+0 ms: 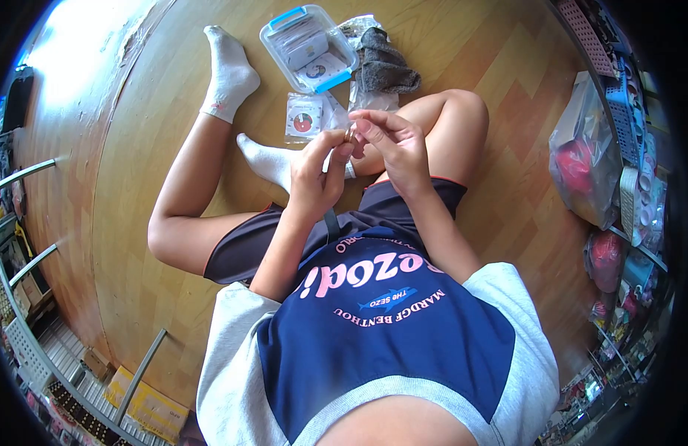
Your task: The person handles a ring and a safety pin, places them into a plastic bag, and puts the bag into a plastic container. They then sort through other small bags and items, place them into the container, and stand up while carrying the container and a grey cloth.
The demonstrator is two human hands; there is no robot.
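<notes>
My left hand is closed in a pinch on a small, shiny, gold-coloured object, perhaps a ring, but too small to make out fully. My right hand meets it from the other side, its thumb and fingers closed around the same spot. Just beyond the hands, printed cards in clear sleeves lie on the wooden floor. A clear plastic box with blue clips stands behind them, holding more sleeved cards. Beside the box is a crumpled dark grey cloth next to some clear plastic packaging.
My bent legs and white-socked feet frame the wooden floor. A clear bag with a pink item rests against crowded shelves at the right. Metal rails and a yellow-taped carton are at the lower left.
</notes>
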